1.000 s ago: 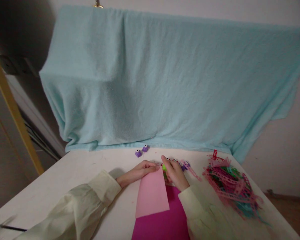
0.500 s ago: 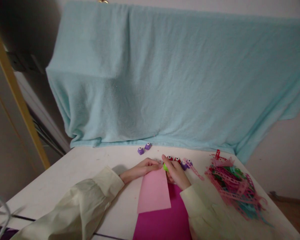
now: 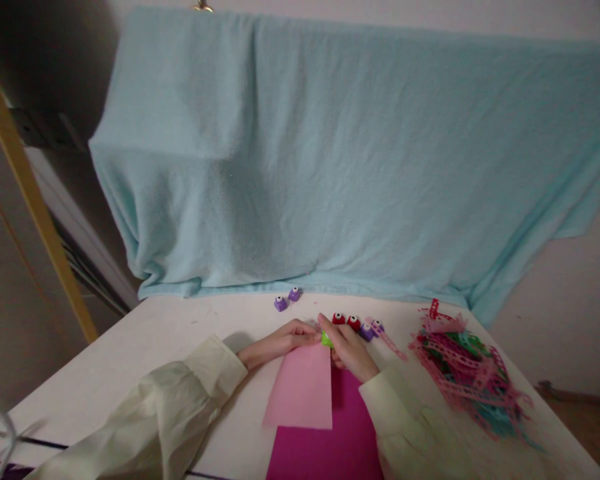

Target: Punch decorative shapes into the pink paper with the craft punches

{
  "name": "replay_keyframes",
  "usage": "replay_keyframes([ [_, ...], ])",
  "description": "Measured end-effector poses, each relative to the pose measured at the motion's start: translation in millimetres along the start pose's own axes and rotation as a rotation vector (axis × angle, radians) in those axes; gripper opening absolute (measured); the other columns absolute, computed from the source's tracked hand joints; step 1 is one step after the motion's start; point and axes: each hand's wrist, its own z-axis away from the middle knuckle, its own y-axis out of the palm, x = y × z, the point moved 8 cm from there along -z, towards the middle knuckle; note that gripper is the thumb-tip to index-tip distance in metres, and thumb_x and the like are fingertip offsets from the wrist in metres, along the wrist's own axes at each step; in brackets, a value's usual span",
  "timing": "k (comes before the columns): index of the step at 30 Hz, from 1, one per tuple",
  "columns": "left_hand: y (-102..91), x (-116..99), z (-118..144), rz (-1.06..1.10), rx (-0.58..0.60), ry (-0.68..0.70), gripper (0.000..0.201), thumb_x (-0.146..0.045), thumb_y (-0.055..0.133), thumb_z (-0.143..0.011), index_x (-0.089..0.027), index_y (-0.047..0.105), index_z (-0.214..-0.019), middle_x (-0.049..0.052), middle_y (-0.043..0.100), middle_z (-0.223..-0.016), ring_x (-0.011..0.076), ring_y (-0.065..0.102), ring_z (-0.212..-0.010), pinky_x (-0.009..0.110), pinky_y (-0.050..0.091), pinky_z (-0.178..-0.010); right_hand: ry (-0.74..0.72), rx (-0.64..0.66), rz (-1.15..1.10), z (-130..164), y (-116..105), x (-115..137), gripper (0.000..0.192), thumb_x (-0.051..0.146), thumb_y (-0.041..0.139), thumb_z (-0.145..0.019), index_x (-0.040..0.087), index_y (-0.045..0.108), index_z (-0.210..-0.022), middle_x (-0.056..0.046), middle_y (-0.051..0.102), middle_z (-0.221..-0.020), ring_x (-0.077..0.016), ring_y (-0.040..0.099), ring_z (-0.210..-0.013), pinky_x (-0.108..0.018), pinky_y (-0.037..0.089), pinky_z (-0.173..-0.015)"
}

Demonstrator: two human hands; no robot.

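Observation:
A sheet of light pink paper [image 3: 303, 392] hangs from my left hand [image 3: 295, 337], which pinches it near its top edge. My right hand [image 3: 349, 345] is closed around a small green paper punch [image 3: 327, 339], set at the paper's top right corner. Its thumb lies over the punch; the other fingers are partly hidden. Beneath the pink sheet lies magenta paper [image 3: 325, 453]. Just beyond my right hand stand two red punches [image 3: 353, 323] and two purple punches [image 3: 367, 331]. Another pair of purple punches [image 3: 281, 304] sits farther back on the left.
A tangled heap of punched paper strips [image 3: 475, 373] in pink, red, green and blue lies on the right of the white table [image 3: 145, 340]. One pink strip [image 3: 393, 345] rests by the purple punches. A light blue cloth [image 3: 355, 160] hangs behind the table.
The green punch and my right hand have shifted slightly left, onto the paper's corner. The pink sheet's lower edge has swung left. My left hand keeps its pinch.

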Motion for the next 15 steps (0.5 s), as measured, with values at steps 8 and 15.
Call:
replay_keyframes([
  [8, -1.5, -2.8, 0.2, -0.035, -0.021, 0.025, 0.046, -0.053, 0.065, -0.076, -0.012, 0.052, -0.060, -0.004, 0.040, -0.055, 0.0058, 0.031, -0.047, 0.020, 0.021, -0.046, 0.005, 0.014, -0.083, 7.6, -2.2, 8.3, 0.054, 0.072, 0.046, -0.079, 0.020, 0.047, -0.066, 0.006, 0.037, -0.046, -0.0073, 0.035, -0.038, -0.017, 0.022, -0.035],
  [15, -2.6, 4.1, -1.3, -0.012, -0.011, -0.020, 0.045, -0.054, 0.066, -0.075, -0.011, 0.055, -0.065, -0.003, 0.044, -0.055, 0.0059, 0.033, -0.046, 0.020, 0.022, -0.046, -0.094, 0.011, -0.008, 5.2, -4.2, 11.2, 0.057, 0.071, 0.044, -0.081, 0.018, 0.048, -0.061, 0.004, 0.039, -0.044, -0.0081, 0.040, -0.040, -0.017, 0.026, -0.037],
])
